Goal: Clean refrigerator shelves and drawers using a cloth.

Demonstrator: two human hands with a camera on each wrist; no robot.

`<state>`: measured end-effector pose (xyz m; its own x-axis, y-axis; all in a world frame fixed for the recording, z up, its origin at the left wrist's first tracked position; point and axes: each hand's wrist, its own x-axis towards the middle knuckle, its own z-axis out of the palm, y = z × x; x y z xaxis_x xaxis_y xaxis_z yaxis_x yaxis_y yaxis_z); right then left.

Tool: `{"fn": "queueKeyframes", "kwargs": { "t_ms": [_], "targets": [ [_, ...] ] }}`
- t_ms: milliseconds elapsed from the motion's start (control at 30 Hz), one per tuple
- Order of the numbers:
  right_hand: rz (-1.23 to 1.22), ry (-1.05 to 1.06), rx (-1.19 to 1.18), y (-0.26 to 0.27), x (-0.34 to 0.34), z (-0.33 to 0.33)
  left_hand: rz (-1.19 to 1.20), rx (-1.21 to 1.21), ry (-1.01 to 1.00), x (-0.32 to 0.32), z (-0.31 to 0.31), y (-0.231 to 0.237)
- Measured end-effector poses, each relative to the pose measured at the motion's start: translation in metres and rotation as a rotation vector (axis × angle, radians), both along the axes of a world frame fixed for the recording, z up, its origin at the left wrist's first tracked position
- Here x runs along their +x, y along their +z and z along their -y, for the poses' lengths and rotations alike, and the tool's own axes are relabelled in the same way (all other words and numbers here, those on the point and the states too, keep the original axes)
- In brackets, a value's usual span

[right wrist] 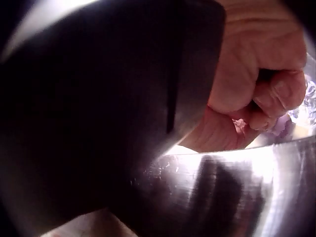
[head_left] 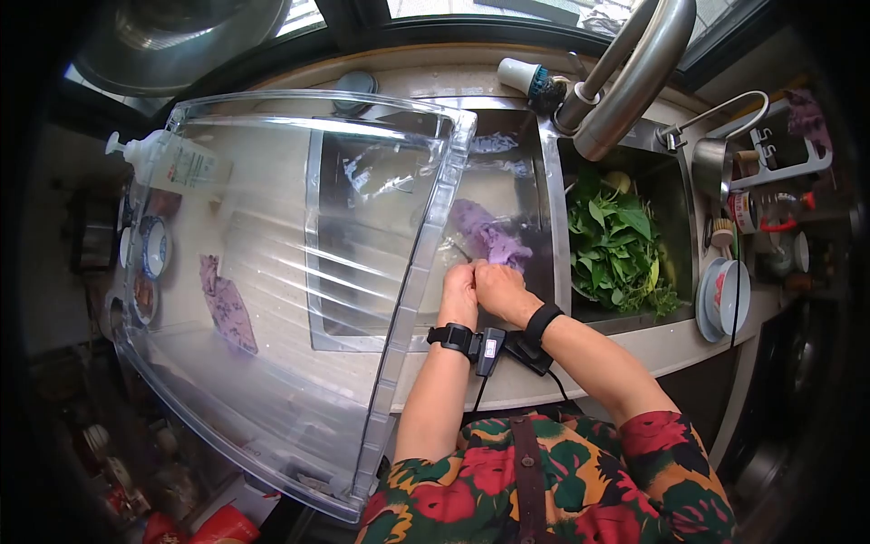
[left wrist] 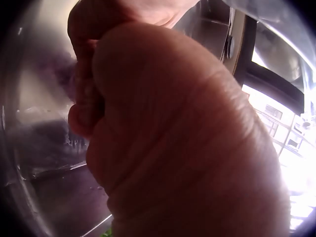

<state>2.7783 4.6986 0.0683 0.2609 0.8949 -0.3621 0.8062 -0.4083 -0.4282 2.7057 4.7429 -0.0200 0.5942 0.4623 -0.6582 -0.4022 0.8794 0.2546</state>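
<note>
A wet purple cloth (head_left: 489, 238) trails over the water in the left sink basin (head_left: 550, 199). At its near end my right hand (head_left: 505, 294) grips it with curled fingers. My left hand (head_left: 459, 296) is pressed against the right one, its fingers also curled at the cloth's end. In the left wrist view the left palm (left wrist: 182, 133) fills the middle and hides the grip. The right wrist view shows the right hand's bent fingers (right wrist: 279, 94), with a bit of purple cloth (right wrist: 281, 126) beyond them.
A big clear plastic drawer (head_left: 417, 263) leans over the basin's left part and the counter. Behind it lies a second purple cloth (head_left: 228, 313), near a pump bottle (head_left: 186, 165). Leafy greens (head_left: 616, 240) fill the right basin, under the faucet (head_left: 625, 100). Bowls (head_left: 725, 295) stand at right.
</note>
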Motion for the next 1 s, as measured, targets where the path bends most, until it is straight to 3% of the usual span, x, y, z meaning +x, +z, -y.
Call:
{"fn": "queueKeyframes", "kwargs": {
  "t_ms": [133, 233, 300, 333, 433, 533, 600, 667, 733, 800, 867, 933, 1000],
  "targets": [
    [-0.146, -0.131, -0.038, -0.011, 0.000, -0.014, -0.200, -0.077, 0.097, 0.007, -0.013, -0.024],
    [-0.182, -0.159, -0.110, -0.005, -0.006, -0.021, -0.201, -0.059, 0.102, 0.000, -0.021, 0.001],
    [-0.184, -0.153, -0.199, 0.008, -0.008, -0.018, -0.178, -0.189, -0.100, -0.007, -0.019, 0.006],
    [-0.197, -0.150, -0.205, 0.016, -0.006, -0.015, -0.175, -0.192, -0.100, -0.007, -0.017, 0.002],
    [-0.190, -0.186, -0.180, 0.012, -0.001, -0.010, -0.123, -0.131, -0.103, 0.004, -0.010, -0.024],
    [-0.192, -0.245, -0.160, 0.008, 0.002, -0.009, -0.157, -0.121, -0.035, 0.011, -0.008, -0.019],
    [-0.214, -0.266, -0.168, 0.004, 0.000, -0.008, -0.228, -0.075, -0.001, 0.009, -0.009, 0.009],
    [-0.256, -0.292, -0.129, 0.001, 0.004, -0.007, -0.204, -0.089, -0.011, 0.010, -0.011, -0.023],
    [-0.250, -0.287, -0.046, 0.002, 0.004, -0.010, -0.173, -0.101, -0.017, 0.011, -0.014, -0.025],
    [-0.249, -0.277, 0.035, -0.001, 0.004, -0.012, -0.152, 0.003, 0.082, 0.008, -0.019, 0.005],
    [-0.159, -0.210, -0.034, -0.003, 0.000, -0.014, -0.211, -0.001, 0.080, 0.006, -0.017, 0.005],
    [-0.169, -0.212, -0.056, 0.004, 0.002, -0.011, -0.156, 0.120, -0.056, 0.003, -0.015, -0.002],
    [-0.167, -0.214, -0.076, 0.009, 0.005, -0.009, -0.086, 0.010, -0.056, 0.005, -0.016, -0.024]
  ]
}}
